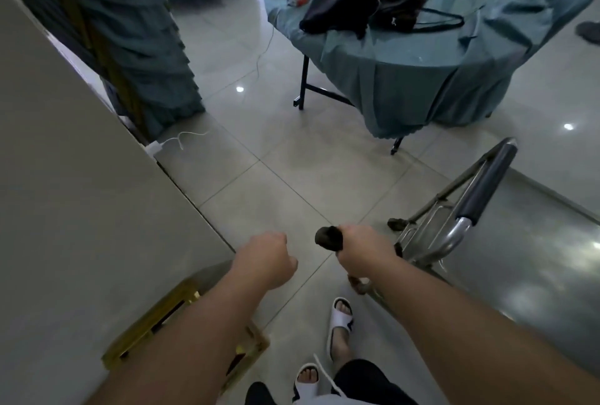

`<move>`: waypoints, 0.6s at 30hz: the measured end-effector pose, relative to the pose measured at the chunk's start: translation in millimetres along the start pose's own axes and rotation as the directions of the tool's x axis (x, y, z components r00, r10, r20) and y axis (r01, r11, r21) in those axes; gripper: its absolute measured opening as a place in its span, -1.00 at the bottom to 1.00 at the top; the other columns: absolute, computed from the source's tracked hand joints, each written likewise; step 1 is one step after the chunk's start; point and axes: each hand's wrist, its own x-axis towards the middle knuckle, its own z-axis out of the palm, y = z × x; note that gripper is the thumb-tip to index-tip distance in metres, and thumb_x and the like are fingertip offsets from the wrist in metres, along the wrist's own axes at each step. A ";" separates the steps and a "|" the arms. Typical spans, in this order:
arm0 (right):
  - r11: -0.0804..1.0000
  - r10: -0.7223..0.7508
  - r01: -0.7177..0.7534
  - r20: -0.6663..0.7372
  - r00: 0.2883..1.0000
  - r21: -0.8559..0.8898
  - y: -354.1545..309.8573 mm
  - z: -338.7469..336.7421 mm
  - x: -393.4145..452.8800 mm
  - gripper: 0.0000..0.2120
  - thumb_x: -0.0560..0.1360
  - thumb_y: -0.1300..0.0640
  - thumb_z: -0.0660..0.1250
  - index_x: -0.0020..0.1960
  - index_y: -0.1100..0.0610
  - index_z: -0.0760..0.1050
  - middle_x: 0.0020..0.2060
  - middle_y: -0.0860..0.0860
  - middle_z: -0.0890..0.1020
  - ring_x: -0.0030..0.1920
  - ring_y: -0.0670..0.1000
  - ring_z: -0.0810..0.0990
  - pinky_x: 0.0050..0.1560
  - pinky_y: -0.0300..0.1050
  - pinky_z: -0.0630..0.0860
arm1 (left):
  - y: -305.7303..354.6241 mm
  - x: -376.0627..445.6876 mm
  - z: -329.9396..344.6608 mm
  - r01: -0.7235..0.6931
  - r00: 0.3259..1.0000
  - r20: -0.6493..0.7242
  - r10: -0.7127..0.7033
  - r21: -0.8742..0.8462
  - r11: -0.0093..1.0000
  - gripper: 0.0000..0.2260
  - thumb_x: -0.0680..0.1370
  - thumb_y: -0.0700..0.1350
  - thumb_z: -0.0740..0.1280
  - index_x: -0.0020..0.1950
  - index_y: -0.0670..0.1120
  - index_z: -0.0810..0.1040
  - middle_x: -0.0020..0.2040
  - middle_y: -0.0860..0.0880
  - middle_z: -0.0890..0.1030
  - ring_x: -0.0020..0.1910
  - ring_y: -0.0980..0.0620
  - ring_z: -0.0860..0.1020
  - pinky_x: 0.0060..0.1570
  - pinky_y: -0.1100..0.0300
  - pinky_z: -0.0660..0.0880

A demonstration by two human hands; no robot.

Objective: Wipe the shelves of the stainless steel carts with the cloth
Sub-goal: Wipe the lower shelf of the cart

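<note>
Gripping dark bunched cloth point(328, 238) in right hand point(363, 247), fingers curled round it; left hand point(267, 258) fisted, holding nothing; stainless steel cart point(454, 219) lying just right of the cloth hand, handle point(487, 182) running away up-right; right hand nearer.

At right my cart point(431, 235) is brushed steel, dully shiny, its handle point(487, 183) sleeved in matt dark foam. The floor point(292, 164) is glossy tile. Soft teal cloth point(406, 79) drapes the desk. My cloth point(328, 237) looks dark, matt.
</note>
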 end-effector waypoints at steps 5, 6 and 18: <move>0.993 -0.012 0.015 -0.026 1.000 0.119 11.8 -47.0 52.1 -0.79 0.55 0.13 0.26 0.16 -0.02 0.51 -0.01 0.00 0.61 0.02 0.13 0.59 0.05 0.07 0.62 | 29.7 53.5 -48.3 -0.008 0.999 -0.038 0.008 0.022 1.000 -0.56 0.63 0.11 0.23 0.47 -0.01 0.43 0.39 -0.05 0.53 0.31 -0.12 0.52 0.24 -0.03 0.53; 0.990 -0.017 0.021 -0.034 0.999 0.140 16.8 -59.0 61.8 -0.80 0.55 0.13 0.27 0.14 -0.03 0.51 -0.04 -0.01 0.60 0.00 0.13 0.59 0.02 0.05 0.62 | 38.8 65.9 -60.4 -0.018 0.999 -0.050 0.020 0.040 0.999 -0.56 0.64 0.11 0.23 0.48 -0.01 0.42 0.39 -0.06 0.53 0.32 -0.13 0.52 0.24 -0.03 0.53; 0.951 0.143 -0.115 -0.079 0.987 0.288 82.6 -169.6 188.8 -0.79 0.57 0.09 0.26 0.19 -0.07 0.49 -0.06 -0.01 0.60 -0.03 0.12 0.59 0.01 0.08 0.64 | 109.8 229.7 -186.7 -0.119 0.987 -0.097 0.129 0.105 0.987 -0.55 0.65 0.11 0.21 0.50 -0.02 0.43 0.40 -0.08 0.52 0.34 -0.13 0.52 0.28 -0.03 0.52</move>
